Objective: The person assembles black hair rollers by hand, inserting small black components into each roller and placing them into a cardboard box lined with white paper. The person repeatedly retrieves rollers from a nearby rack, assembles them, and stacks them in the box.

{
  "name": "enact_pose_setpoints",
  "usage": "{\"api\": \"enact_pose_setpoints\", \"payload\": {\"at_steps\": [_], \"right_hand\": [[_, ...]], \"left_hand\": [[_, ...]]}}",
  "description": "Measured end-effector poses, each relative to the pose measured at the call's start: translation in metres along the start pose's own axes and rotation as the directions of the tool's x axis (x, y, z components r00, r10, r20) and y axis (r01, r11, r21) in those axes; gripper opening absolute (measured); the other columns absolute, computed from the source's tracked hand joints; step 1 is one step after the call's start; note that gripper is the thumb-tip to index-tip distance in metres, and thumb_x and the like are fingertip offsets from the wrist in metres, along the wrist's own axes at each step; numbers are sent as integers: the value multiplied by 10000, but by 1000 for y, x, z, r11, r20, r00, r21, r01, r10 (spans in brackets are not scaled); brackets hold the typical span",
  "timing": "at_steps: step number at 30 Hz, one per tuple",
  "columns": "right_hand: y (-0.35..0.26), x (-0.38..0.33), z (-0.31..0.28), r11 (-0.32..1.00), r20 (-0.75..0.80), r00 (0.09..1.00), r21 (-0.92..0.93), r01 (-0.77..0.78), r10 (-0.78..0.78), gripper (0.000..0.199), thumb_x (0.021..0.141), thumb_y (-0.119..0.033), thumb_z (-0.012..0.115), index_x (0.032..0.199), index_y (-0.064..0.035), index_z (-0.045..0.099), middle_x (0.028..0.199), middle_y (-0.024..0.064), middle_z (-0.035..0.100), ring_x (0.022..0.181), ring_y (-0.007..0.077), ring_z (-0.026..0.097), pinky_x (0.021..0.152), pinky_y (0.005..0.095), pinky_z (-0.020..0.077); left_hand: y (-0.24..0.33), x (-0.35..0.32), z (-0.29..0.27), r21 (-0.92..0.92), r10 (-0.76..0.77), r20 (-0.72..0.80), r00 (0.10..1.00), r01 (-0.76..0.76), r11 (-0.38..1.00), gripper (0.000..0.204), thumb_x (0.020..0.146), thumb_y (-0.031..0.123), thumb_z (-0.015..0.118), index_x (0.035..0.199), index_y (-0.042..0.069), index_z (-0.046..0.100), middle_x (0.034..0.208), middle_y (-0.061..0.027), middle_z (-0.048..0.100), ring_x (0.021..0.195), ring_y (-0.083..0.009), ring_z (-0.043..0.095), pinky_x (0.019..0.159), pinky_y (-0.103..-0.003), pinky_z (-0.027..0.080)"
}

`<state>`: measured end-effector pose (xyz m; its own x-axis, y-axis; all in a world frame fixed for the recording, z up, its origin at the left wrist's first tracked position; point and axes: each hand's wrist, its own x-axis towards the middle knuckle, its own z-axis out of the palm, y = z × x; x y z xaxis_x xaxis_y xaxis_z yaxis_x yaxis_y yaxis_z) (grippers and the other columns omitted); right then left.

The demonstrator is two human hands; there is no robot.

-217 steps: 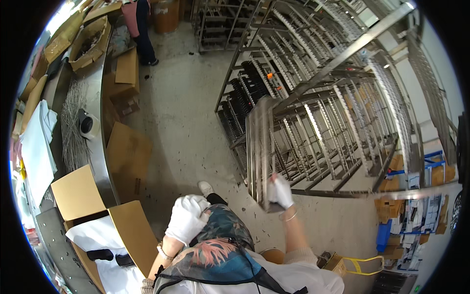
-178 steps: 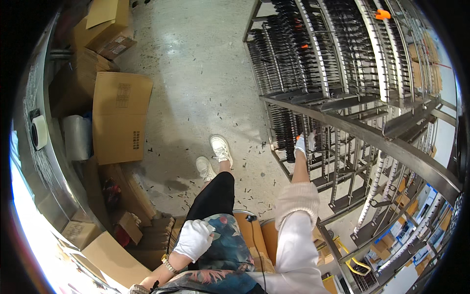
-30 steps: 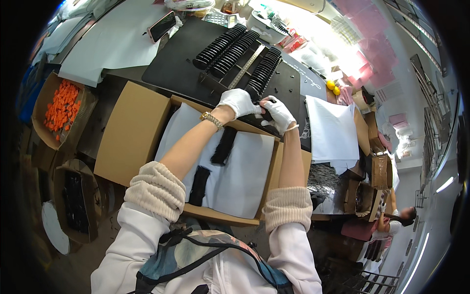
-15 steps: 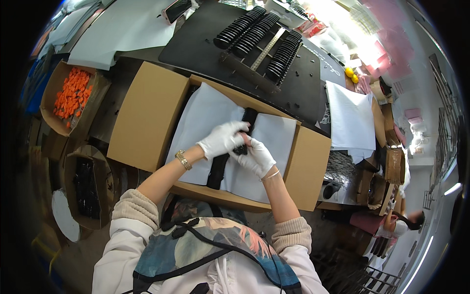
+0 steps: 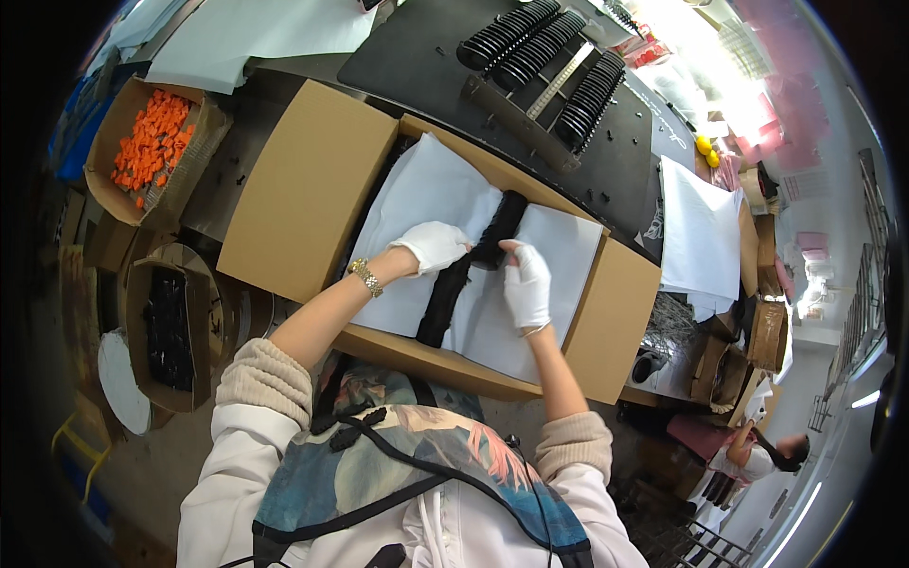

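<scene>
A long row of small black parts [image 5: 500, 225], packed close together, lies in two end-to-end stretches across white paper sheets [image 5: 549, 275] lining an open brown cardboard box [image 5: 322, 194]. The row runs on a slant from near the box's far wall toward its near wall, the upper stretch thicker and smoother than the ragged lower one.

The left hand [image 5: 434, 248], in a white glove with bare fingertips, is at the row's left side near where the stretches meet, its fingers curled. The right hand [image 5: 526, 284], gloved likewise, is opposite, thumb and forefinger bent toward the lower end of the upper stretch. Whether either hand is gripping the parts or only resting against them cannot be told.

Beyond the box, a metal rack [image 5: 525, 123] carrying ridged rows of black pieces stands on a dark work mat [image 5: 407, 71]. To the left is a carton of orange plastic bits [image 5: 156, 142]; to the right, a stack of white sheets [image 5: 699, 232] lies on the bench, and farther off is another person [image 5: 748, 459].
</scene>
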<state>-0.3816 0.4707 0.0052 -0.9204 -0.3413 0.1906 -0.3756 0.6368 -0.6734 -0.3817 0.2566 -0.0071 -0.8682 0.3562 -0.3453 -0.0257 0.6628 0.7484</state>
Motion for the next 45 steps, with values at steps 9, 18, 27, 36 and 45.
{"api": "enact_pose_setpoints", "payload": {"at_steps": [9,18,27,36,45], "right_hand": [[11,28,6,755,367,812,-325,570,-455,343,743,-118,669,1072,-25,670,1145,105,625,1170,295,543,1056,451,385],[-6,31,-11,783,385,832,-329,528,-400,440,769,-151,684,1178,5,641,1281,154,585,1258,332,499,1116,486,343],[-74,218,23,838,-407,885,545,37,225,482,1015,-162,501,1437,57,417,1441,231,491,1353,351,453,1140,357,324],[32,465,29,964,-759,596,190,-184,264,569,1029,-327,473,1402,102,450,1418,272,511,1334,369,473,1147,399,329],[135,605,5,936,-544,839,-290,-199,10,290,963,-296,503,921,-69,678,849,127,726,768,311,708,690,425,556]], "left_hand": [[18,8,70,552,287,-414,864,-12,834,247,721,275,708,791,46,645,776,-114,616,780,-298,597,684,-428,454],[10,-1,69,497,411,-529,743,-121,859,284,751,282,705,883,39,639,856,-146,606,814,-320,591,707,-433,442],[40,77,-127,-725,-365,-612,702,-313,613,370,940,201,627,1221,-25,540,1234,-162,617,805,-181,709,516,-301,515],[19,129,-149,-545,-220,-597,772,-189,817,374,872,333,742,841,-33,670,717,-110,659,667,-124,550,664,-364,474],[14,134,-149,-616,-265,-533,803,-154,773,280,861,217,774,926,-41,689,746,-35,667,710,-70,510,687,-303,481]]}}
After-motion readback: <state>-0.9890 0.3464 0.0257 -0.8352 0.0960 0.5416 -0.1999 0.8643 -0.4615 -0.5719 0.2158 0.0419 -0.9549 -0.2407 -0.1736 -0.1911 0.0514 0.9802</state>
